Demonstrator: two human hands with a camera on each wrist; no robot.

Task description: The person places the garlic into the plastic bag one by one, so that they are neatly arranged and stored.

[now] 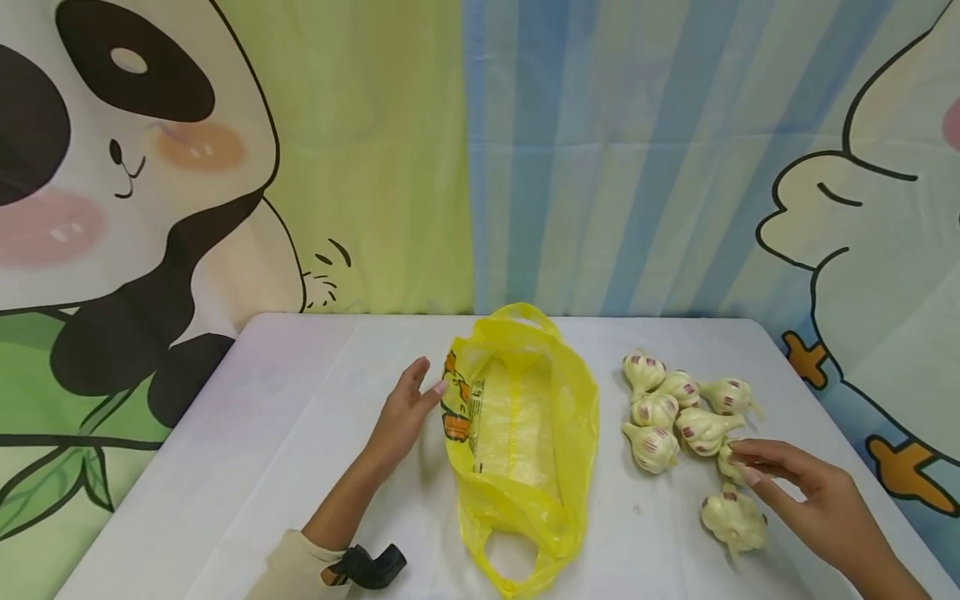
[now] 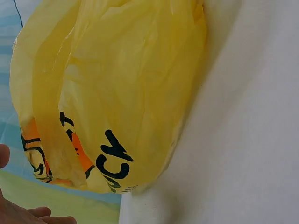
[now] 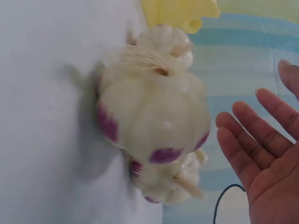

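Observation:
A yellow plastic bag with printed pictures lies mouth open in the middle of the white table; the left wrist view shows its bulging side. My left hand is at the bag's left edge, thumb close to the printed part, fingers extended. To the right, several garlic bulbs with purple marks lie in a cluster. My right hand hovers beside the nearer bulbs, its fingertips overlapping one small bulb in the head view. In the right wrist view its fingers spread loosely, apart from a large bulb.
The white table reaches back to a cloth backdrop with a panda and other cartoon figures. A black wrist strap sits at the left sleeve. One bag handle points toward the front edge.

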